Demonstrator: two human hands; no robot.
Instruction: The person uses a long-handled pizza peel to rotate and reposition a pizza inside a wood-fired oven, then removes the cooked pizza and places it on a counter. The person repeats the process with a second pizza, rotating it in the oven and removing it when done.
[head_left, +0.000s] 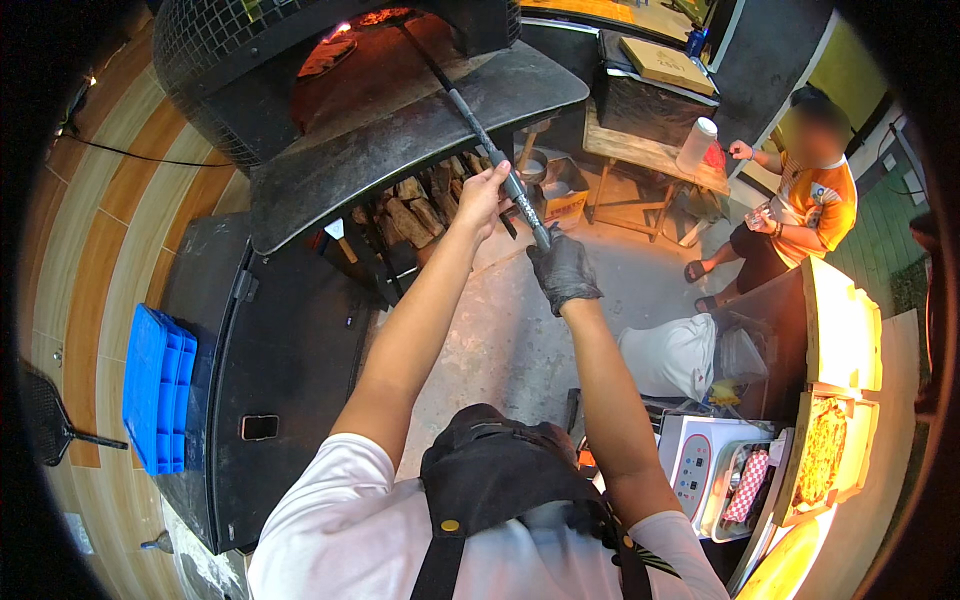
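Observation:
My bare left hand (485, 201) is closed around the long metal handle of a peel (480, 127). Lower down, at the handle's end, my right hand (564, 271) grips it in a black glove. The handle reaches up over the dark stone shelf (420, 135) into the mouth of a domed oven (247, 82); the tool's far end is hidden or too small to make out there. Inside the oven, a pizza (328, 58) lies at the left of the mouth, close to glowing embers (386, 16).
Split firewood (411, 217) is stacked under the shelf. At right a person (802, 195) sits by a wooden table (637, 154). An open box holds a pizza (821, 454) at lower right. Blue crates (157, 390) and a phone (259, 427) rest on black cabinets at left.

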